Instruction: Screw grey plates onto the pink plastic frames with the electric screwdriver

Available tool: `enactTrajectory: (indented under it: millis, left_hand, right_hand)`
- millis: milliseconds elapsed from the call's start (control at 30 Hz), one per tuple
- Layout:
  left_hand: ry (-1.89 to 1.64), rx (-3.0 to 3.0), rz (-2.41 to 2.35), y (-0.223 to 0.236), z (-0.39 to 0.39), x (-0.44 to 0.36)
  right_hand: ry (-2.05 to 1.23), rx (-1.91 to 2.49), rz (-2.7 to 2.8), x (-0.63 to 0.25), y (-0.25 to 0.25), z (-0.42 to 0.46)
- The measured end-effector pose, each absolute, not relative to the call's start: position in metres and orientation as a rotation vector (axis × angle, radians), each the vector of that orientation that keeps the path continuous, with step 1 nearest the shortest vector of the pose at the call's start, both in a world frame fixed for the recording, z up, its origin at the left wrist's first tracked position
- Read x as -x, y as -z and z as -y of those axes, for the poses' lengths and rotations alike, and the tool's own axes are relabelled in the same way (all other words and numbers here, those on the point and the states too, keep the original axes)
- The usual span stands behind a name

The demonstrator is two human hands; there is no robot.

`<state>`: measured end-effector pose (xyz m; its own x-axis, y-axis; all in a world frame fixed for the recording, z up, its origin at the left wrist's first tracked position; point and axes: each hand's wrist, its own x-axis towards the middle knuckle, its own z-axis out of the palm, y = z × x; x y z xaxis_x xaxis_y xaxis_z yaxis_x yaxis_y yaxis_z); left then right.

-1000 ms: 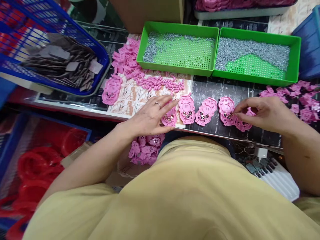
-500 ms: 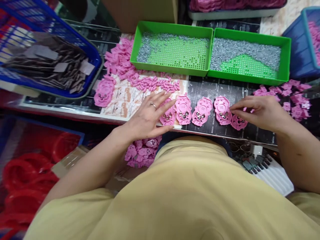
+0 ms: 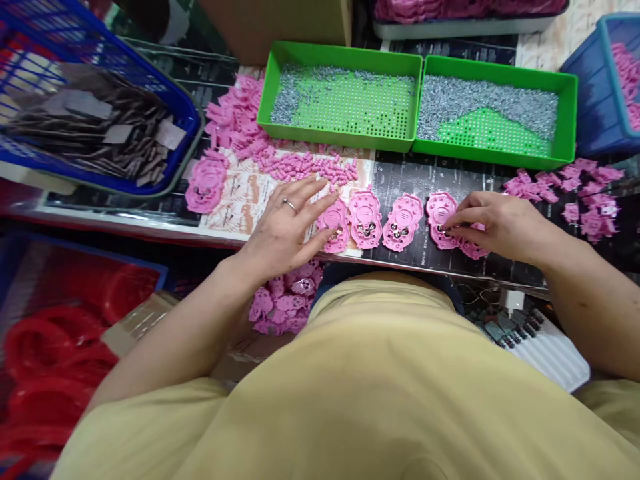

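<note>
Along the table's front edge several pink plastic shells with small shiny metal pieces lie in a row. My left hand [image 3: 285, 230], with a ring on one finger, has its fingers stretched apart at the left side of the leftmost shell in the row [image 3: 334, 223]. My right hand [image 3: 500, 223] has thumb and fingertips pinched together over the lower right of another shell [image 3: 442, 208]. What they hold, if anything, is hidden. Under that hand lies one more shell [image 3: 473, 250], partly covered. Between the hands are two more shells, a left one [image 3: 366, 217] and a right one [image 3: 403, 219].
Two green trays, a left one [image 3: 340, 137] and a right one [image 3: 495, 155], hold small silver screw-like pieces. Pink parts [image 3: 235, 120] are heaped left of them, others [image 3: 593, 197] at right. A blue basket [image 3: 187, 110] stands left, a blue bin [image 3: 583, 100] right.
My right hand has moved left, from the right edge of the shell to over its lower part. My left hand has shifted slightly left, its fingers still spread.
</note>
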<state>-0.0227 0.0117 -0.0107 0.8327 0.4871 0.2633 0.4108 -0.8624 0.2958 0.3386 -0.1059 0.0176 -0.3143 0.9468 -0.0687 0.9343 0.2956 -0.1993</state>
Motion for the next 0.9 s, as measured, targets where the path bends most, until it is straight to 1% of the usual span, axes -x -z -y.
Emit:
enactTrajectory:
  millis: [200,300,567,633,700,833,900]
  left_hand:
    - [-0.53,-2.756,-0.796,0.004,-0.014,0.03]
    - [-0.573,-2.749,-0.82,0.005,-0.014,0.033]
    - [-0.53,-2.711,-0.779,0.011,-0.006,0.032]
    - [-0.531,-2.72,-0.772,0.011,-0.006,0.031]
    - [-0.548,-2.756,-0.747,0.011,-0.007,0.03]
    - [-0.584,-2.815,-0.666,0.009,-0.011,0.022]
    - [-0.564,-2.826,-0.621,0.008,-0.012,0.014]
  right_hand:
    - [-0.303,1.566,2.538,-0.341,-0.023,0.097]
    - [-0.405,1.496,2.504,-0.341,-0.023,0.091]
    - [-0.817,1.689,2.312,-0.342,-0.033,0.085]
    - [-0.855,1.729,2.247,-0.347,-0.04,0.088]
    - [-0.79,1.779,2.179,-0.353,-0.046,0.095]
    - [-0.519,1.927,2.049,-0.366,-0.056,0.121]
    - [-0.45,2.029,1.947,-0.371,-0.058,0.138]
